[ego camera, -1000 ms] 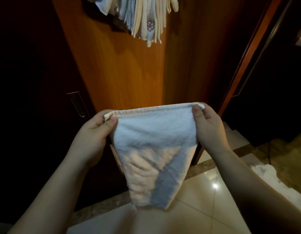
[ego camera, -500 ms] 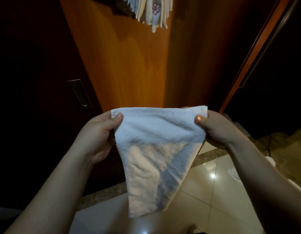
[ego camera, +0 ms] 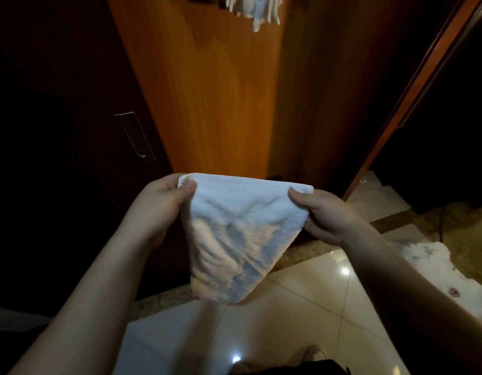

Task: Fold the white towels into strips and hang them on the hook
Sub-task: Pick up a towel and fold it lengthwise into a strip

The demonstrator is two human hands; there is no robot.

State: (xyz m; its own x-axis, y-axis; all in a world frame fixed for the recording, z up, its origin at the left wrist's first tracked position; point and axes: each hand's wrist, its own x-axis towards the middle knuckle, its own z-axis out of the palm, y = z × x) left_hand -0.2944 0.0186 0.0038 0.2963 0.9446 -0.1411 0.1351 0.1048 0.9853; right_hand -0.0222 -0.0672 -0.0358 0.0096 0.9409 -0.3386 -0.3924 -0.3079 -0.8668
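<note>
A: What are the hands doing?

B: The left hand (ego camera: 156,209) pinches one top corner of the soft white terry towel (ego camera: 235,234), thumb in front. The right hand (ego camera: 326,215) pinches the other top corner. The towel hangs down between them, above the shiny cream floor tiles (ego camera: 302,315).

A: Did something change?

B: Yes. A second ago the top edge was longer and you could see a thin hem. Now that edge looks shorter and fatter, and the hands sit closer together. I think the towel got folded over once more, so it is turning into a strip.

A: Is it done?

B: Not yet, I think. It is still wide at the top.

A: Where does it go?

B: Up above the hands, a bunch of pale folded cloths (ego camera: 256,9) hangs on the orange wooden door (ego camera: 207,90). I cannot see the hook itself. More white cloth (ego camera: 429,263) lies on the floor, past the right hand.
</note>
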